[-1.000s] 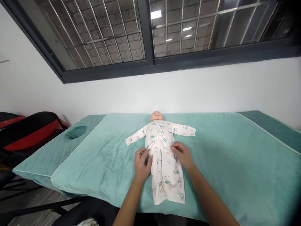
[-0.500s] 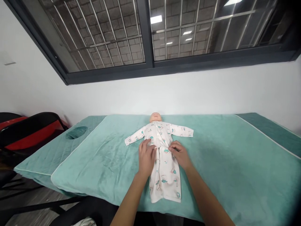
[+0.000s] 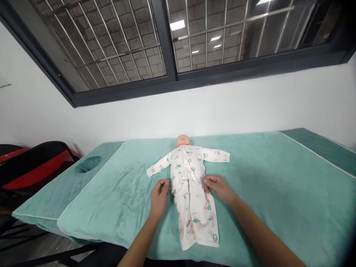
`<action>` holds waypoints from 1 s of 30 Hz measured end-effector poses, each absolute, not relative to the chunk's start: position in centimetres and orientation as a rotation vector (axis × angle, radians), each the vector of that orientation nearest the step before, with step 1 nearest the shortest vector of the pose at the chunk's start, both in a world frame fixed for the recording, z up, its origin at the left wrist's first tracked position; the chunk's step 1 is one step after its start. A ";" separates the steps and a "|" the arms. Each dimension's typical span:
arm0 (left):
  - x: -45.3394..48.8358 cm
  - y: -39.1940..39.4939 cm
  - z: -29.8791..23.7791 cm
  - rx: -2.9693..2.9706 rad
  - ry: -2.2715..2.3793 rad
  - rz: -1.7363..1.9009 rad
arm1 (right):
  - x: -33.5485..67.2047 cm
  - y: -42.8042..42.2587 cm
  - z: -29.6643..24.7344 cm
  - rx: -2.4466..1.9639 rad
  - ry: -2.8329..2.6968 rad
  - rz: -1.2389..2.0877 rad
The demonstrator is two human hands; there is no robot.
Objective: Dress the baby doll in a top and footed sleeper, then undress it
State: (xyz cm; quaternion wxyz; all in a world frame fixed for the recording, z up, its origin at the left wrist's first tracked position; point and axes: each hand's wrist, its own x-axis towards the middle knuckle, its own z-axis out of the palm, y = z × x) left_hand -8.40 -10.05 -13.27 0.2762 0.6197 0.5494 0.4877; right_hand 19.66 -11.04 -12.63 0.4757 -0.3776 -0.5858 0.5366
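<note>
A baby doll [image 3: 183,140] lies face up on a teal towel [image 3: 264,193], dressed in a white printed sleepsuit [image 3: 191,189] with its sleeves spread and its legs toward me. My left hand [image 3: 159,195] rests on the towel just left of the suit's waist, fingers curled and loosely apart, with nothing in them. My right hand [image 3: 218,186] lies at the suit's right waist edge, fingertips pinched on the fabric there.
The towel covers a teal massage bed with a face hole [image 3: 88,163] at the left end. A black and red chair [image 3: 33,167] stands to the left. Behind the bed are a white wall and a barred dark window [image 3: 172,40].
My left hand has come off the suit's waist and moved left onto the towel. My right hand has stayed at the right waist edge. The suit lies flatter and straighter.
</note>
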 end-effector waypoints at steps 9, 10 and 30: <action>-17.2 0.1 -13.7 2.156 2.245 0.781 | 29.4 0.3 -14.5 -1.886 -1.607 0.270; -17.3 0.5 -13.8 2.198 2.295 0.674 | 30.1 1.1 -14.8 -1.897 -1.687 0.224; -15.6 0.3 -13.2 1.991 2.692 0.490 | 34.3 2.4 -15.8 -1.918 -1.381 0.303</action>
